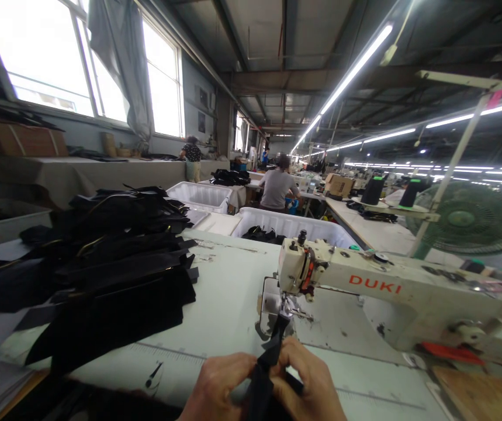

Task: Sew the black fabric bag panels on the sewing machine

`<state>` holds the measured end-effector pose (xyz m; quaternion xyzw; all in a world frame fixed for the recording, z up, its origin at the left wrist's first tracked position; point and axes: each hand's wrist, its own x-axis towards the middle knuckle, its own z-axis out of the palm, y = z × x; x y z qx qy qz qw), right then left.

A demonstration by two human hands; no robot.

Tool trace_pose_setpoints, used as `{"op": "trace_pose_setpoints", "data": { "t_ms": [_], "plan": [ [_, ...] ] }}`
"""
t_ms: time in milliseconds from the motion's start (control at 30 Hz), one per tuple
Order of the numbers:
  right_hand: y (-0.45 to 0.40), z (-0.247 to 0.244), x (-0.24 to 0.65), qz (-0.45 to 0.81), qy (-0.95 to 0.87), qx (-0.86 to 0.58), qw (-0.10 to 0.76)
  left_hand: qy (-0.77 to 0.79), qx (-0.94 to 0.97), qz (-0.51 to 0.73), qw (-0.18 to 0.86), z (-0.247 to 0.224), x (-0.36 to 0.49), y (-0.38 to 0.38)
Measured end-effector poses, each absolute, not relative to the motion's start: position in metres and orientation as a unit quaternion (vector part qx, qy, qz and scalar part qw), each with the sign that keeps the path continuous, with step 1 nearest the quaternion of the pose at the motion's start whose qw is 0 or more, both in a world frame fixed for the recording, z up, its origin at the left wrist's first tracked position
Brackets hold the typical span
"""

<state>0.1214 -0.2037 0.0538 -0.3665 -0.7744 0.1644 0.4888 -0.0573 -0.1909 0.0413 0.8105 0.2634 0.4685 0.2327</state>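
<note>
Both hands are low in the middle of the head view, in front of a white sewing machine [316,269] marked DUKI. My left hand [222,386] closes its fingers on the left edge of a black fabric piece [259,386]. From the other side, my right hand [305,380] pinches the same fabric between thumb and fingers. A narrow end of the cloth runs forward to the machine's presser foot [284,307]. The fabric's lower part drops out of the frame between my hands. Whether the needle is in the cloth I cannot tell.
A heap of black fabric pieces [123,275] covers the table's left side. Behind the machine stands a white plastic bin [316,225] with black pieces. Thread cones [371,190] and a green fan [465,219] are at the right. A person in grey [276,188] sits farther back.
</note>
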Motion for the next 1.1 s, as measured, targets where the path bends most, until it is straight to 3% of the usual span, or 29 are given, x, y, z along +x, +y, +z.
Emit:
{"op": "trace_pose_setpoints", "data": {
  "t_ms": [367, 700, 833, 1033, 1100],
  "plan": [
    [-0.202, 0.070, 0.135, 0.200, -0.831, -0.369, 0.365, 0.259, 0.813, 0.495, 0.165, 0.048, -0.063, -0.185],
    [-0.176, 0.022, 0.155, 0.342, -0.733, -0.436, 0.395, 0.339, 0.789, 0.497, 0.124, 0.037, -0.050, -0.188],
    [-0.162, 0.012, 0.158, 0.234, -0.736, -0.491, 0.402, 0.355, 0.788, 0.496, 0.088, 0.029, -0.047, -0.177],
    [-0.130, 0.060, 0.141, -0.016, -0.743, -0.578, 0.335, 0.427, 0.697, 0.565, 0.112, 0.037, -0.068, -0.140],
    [-0.119, 0.058, 0.140, -0.042, -0.741, -0.586, 0.324, 0.437, 0.686, 0.570, 0.116, 0.029, -0.089, -0.149]
  ]
}}
